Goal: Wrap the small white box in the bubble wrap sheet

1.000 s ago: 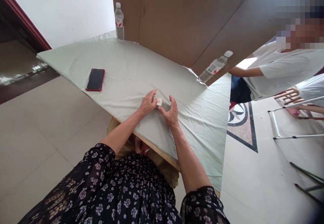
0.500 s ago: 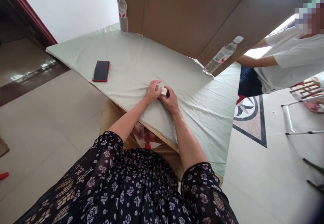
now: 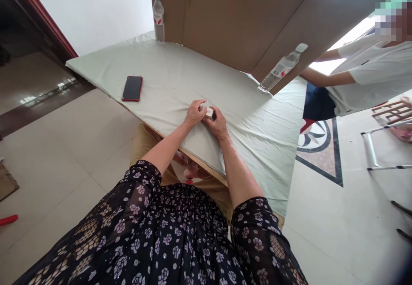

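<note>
A small white box [image 3: 209, 112] with a faint reddish mark on top sits between my hands, close to the table's near edge. Curled round its left side is my left hand [image 3: 195, 113], thumb against the box. My right hand [image 3: 218, 124] grips the other side with bent fingers. My fingers cover much of the box, so its full shape cannot be made out. Both hands rest at the pale green tablecloth [image 3: 174, 79].
A red-edged phone [image 3: 132, 88] lies to the left on the cloth. Ahead stands a large cardboard panel [image 3: 222, 19], with a water bottle [image 3: 159, 19] at its left and a tilted bottle [image 3: 283, 68] at its right. A person in a white shirt [image 3: 380, 70] is at the right.
The view has shifted slightly, so the phone and left bottle appear a little further right. My hands keep their hold on the small box, with hardly any movement.
</note>
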A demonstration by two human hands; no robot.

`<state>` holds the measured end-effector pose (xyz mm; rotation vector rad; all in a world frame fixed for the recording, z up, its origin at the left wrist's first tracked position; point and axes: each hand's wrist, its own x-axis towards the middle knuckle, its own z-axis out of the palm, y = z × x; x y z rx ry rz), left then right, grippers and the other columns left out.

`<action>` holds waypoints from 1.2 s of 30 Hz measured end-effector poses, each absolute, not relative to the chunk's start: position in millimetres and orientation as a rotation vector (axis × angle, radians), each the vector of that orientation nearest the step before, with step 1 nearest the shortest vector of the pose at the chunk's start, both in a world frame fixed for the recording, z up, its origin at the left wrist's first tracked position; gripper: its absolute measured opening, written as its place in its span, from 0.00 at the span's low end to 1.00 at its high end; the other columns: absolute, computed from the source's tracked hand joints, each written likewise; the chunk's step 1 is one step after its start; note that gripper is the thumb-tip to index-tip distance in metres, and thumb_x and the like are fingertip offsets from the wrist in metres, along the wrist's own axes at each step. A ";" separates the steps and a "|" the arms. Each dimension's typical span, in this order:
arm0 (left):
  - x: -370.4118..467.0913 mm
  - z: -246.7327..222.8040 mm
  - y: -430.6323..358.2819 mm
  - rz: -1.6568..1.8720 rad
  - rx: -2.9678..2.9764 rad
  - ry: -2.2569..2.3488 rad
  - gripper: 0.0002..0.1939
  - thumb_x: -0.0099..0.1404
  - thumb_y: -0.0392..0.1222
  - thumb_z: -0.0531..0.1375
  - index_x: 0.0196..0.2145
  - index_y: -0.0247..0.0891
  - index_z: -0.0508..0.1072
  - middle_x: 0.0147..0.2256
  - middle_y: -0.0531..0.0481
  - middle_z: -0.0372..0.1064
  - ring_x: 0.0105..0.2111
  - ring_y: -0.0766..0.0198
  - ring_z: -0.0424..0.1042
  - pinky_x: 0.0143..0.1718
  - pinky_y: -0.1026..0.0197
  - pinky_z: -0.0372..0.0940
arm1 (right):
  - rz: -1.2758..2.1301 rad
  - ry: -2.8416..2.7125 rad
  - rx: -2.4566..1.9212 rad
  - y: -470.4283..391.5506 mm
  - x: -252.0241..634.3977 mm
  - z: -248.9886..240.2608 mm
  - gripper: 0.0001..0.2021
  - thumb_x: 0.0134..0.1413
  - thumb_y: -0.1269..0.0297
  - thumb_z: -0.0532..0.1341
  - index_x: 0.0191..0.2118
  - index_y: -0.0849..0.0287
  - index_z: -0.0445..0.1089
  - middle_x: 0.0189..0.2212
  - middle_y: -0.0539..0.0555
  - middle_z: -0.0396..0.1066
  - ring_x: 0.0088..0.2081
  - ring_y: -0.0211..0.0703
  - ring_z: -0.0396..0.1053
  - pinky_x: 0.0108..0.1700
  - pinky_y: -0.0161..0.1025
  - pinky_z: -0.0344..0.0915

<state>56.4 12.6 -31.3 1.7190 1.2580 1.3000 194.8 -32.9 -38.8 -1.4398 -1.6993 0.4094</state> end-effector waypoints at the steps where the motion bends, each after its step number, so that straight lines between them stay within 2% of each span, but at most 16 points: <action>1: 56.5 -31.3 12.7 1.301 1.716 1.256 0.20 0.61 0.32 0.58 0.51 0.32 0.74 0.52 0.38 0.72 0.46 0.59 0.73 0.54 0.57 0.68 | 0.429 -1.689 -1.442 -33.4 194.6 -37.9 0.31 0.47 0.46 0.66 0.56 0.56 0.68 0.48 0.57 0.75 0.44 0.51 0.72 0.50 0.49 0.68; 9: 57.6 -34.5 14.9 1.293 1.675 1.231 0.21 0.60 0.33 0.58 0.52 0.33 0.74 0.53 0.39 0.71 0.46 0.58 0.73 0.52 0.57 0.69 | 0.446 -1.691 -1.454 -35.3 195.5 -34.3 0.29 0.47 0.47 0.67 0.54 0.54 0.69 0.48 0.56 0.76 0.45 0.52 0.72 0.51 0.49 0.67; 17: 53.7 -36.6 16.0 1.308 1.568 1.235 0.19 0.67 0.36 0.53 0.52 0.33 0.73 0.53 0.40 0.71 0.52 0.56 0.71 0.58 0.53 0.65 | 0.485 -1.679 -1.453 -35.8 198.8 -36.0 0.29 0.46 0.50 0.67 0.53 0.56 0.68 0.47 0.57 0.77 0.45 0.52 0.73 0.52 0.51 0.67; 22: 52.5 -36.1 15.5 1.286 1.563 1.212 0.20 0.65 0.35 0.52 0.52 0.34 0.74 0.54 0.40 0.72 0.53 0.56 0.71 0.59 0.53 0.64 | 0.479 -1.673 -1.430 -35.8 199.2 -37.7 0.29 0.45 0.49 0.68 0.52 0.55 0.68 0.47 0.56 0.77 0.45 0.52 0.73 0.52 0.51 0.68; 28: 53.6 -30.9 10.0 1.235 1.616 1.143 0.23 0.59 0.32 0.56 0.52 0.34 0.75 0.51 0.41 0.73 0.49 0.57 0.73 0.52 0.56 0.69 | 0.448 -1.692 -1.428 -34.4 199.1 -38.9 0.28 0.46 0.47 0.67 0.52 0.54 0.69 0.46 0.56 0.77 0.45 0.53 0.73 0.50 0.51 0.68; 30: 53.4 -27.8 7.3 1.239 1.647 1.135 0.22 0.57 0.32 0.57 0.49 0.35 0.76 0.53 0.41 0.71 0.50 0.57 0.72 0.50 0.57 0.70 | 0.448 -1.691 -1.425 -34.9 198.2 -37.9 0.28 0.46 0.47 0.67 0.51 0.55 0.69 0.45 0.56 0.77 0.44 0.52 0.73 0.49 0.50 0.68; 36: 52.6 -21.1 0.9 1.247 1.714 1.166 0.09 0.57 0.31 0.59 0.34 0.34 0.78 0.53 0.39 0.69 0.52 0.55 0.70 0.50 0.56 0.69 | 0.435 -1.687 -1.438 -37.6 194.2 -32.6 0.26 0.47 0.47 0.67 0.50 0.54 0.70 0.45 0.55 0.77 0.43 0.51 0.73 0.48 0.49 0.67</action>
